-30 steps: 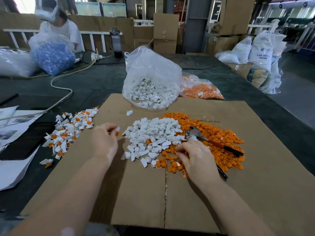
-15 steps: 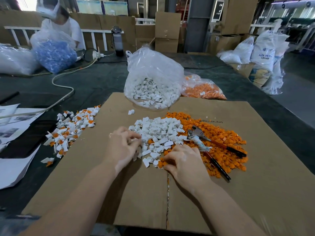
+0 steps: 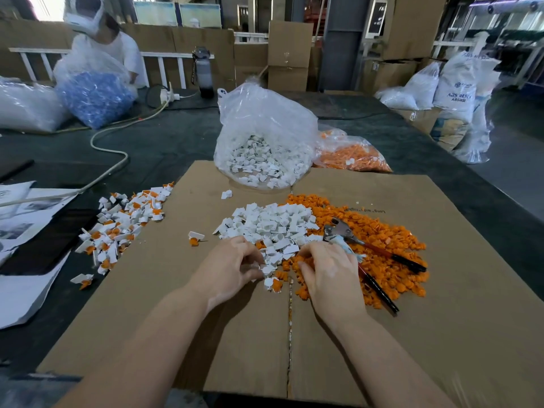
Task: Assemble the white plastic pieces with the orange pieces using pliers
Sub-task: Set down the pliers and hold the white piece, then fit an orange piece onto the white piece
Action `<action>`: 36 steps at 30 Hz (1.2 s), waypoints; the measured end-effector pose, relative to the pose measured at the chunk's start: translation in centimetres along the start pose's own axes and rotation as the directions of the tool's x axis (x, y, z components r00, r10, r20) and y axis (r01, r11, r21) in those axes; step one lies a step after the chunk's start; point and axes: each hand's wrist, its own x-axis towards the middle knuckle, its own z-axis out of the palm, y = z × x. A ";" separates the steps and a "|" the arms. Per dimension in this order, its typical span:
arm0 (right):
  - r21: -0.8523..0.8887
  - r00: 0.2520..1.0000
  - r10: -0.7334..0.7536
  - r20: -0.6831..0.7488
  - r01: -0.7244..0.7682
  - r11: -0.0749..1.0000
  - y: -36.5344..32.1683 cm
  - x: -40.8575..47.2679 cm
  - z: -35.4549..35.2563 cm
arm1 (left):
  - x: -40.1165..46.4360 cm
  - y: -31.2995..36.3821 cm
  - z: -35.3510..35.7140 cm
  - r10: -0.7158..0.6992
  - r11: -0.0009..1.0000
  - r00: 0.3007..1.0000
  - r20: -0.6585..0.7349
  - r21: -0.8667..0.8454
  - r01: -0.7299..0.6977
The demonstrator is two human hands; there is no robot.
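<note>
A heap of white plastic pieces (image 3: 273,225) lies mid-cardboard, with a wider heap of orange pieces (image 3: 379,240) beside it on the right. The pliers (image 3: 343,231) rest on the orange heap, handles pointing right and toward me. My left hand (image 3: 232,267) is at the near edge of the white heap, fingers curled, pinching a white piece (image 3: 267,270). My right hand (image 3: 326,272) is just right of it, fingers curled down onto an orange piece (image 3: 297,260) where the two heaps meet. One assembled white-and-orange piece (image 3: 195,237) lies alone to the left.
Assembled pieces (image 3: 123,225) are heaped at the cardboard's (image 3: 441,319) left edge. Behind stand a clear bag of white pieces (image 3: 265,136) and a bag of orange pieces (image 3: 350,154). Papers (image 3: 26,219) lie left. Another person with a bag of blue parts (image 3: 94,95) sits far left.
My left hand let go of an assembled piece on the left and moved right to the white heap. My right hand shifted left off the pliers to the orange pieces.
</note>
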 end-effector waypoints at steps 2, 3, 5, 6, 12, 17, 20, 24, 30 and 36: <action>0.006 0.999 0.019 -0.041 -0.019 1.000 0.2 -0.1 0.0 | 0.0 -0.1 0.4 -0.033 0.999 0.998 -0.049 0.012 0.033; 0.009 0.998 0.028 -0.058 -0.028 1.000 0.3 -0.1 0.0 | 0.0 -0.1 0.6 -0.056 0.998 0.996 -0.069 0.008 0.057; 0.013 0.995 0.044 -0.088 -0.043 0.999 0.5 -0.1 0.0 | 0.0 -0.1 1.0 -0.089 0.996 0.991 -0.101 0.017 0.092; 0.011 0.993 0.046 -0.105 -0.045 0.999 0.5 -0.1 0.0 | 0.0 0.0 1.1 -0.090 0.994 0.989 -0.117 0.049 0.096; 0.013 0.985 0.071 -0.156 -0.070 0.997 0.8 -0.1 0.3 | 0.0 1.4 1.1 -0.058 0.998 0.960 -0.276 0.002 0.061; 0.028 0.977 0.117 -0.178 -0.114 0.993 1.0 -0.2 0.4 | -0.3 4.1 2.0 -0.155 0.885 0.963 -0.218 -0.464 0.037; 0.065 0.973 0.149 -0.178 -0.139 0.988 1.2 -0.3 0.3 | -0.3 5.1 3.2 -0.142 0.837 0.971 -0.193 -0.547 0.014; 0.109 0.971 0.157 -0.181 -0.139 0.984 1.4 -0.3 0.2 | 0.4 5.2 4.1 -0.180 0.860 0.961 -0.212 -0.509 0.049; 0.147 0.969 0.154 -0.191 -0.127 0.981 1.4 -0.4 0.2 | 1.3 4.8 5.0 -0.268 0.801 0.934 -0.235 -0.593 0.081; 0.259 0.970 0.213 -0.118 -0.177 0.949 1.4 -0.6 -0.1 | 0.9 4.4 5.4 -0.203 0.815 0.940 -0.275 -0.580 0.007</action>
